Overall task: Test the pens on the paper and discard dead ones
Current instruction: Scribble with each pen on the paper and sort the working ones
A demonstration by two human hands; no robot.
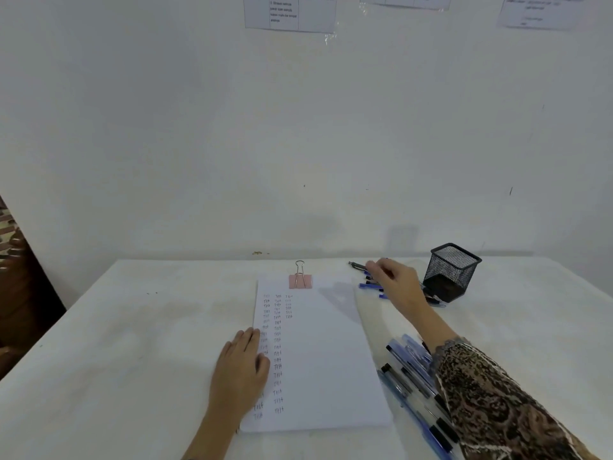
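Item: pen-testing station on a white-covered table (132, 327), seen from the head view. Paper (325, 360): one white sheet, centre, held at its far edge by a pink binder clip (300, 281). It bears three columns of small handwritten "Test" marks: the left and middle columns run almost the whole length of the sheet, while the right one stops after a few rows at the far end. Left hand (238, 370): flat, fingers straight and together, pressing the sheet's left edge. Right hand (394, 280): reaching to the far right, fingers bent down over a dark pen (356, 264) whose end sticks out to the left; whether they actually grip it cannot be told. Far pens (370, 286): a few blue ones lying just beside that hand. Mesh cup (451, 272): black, to their right; contents not visible. Near pens (408, 366): a larger heap at the near right, partly under the patterned sleeve (497, 403). Status, by judgement: many pens already tried, going by the marks; the third column is barely begun. Which heap is tested, untested or dead cannot be told.
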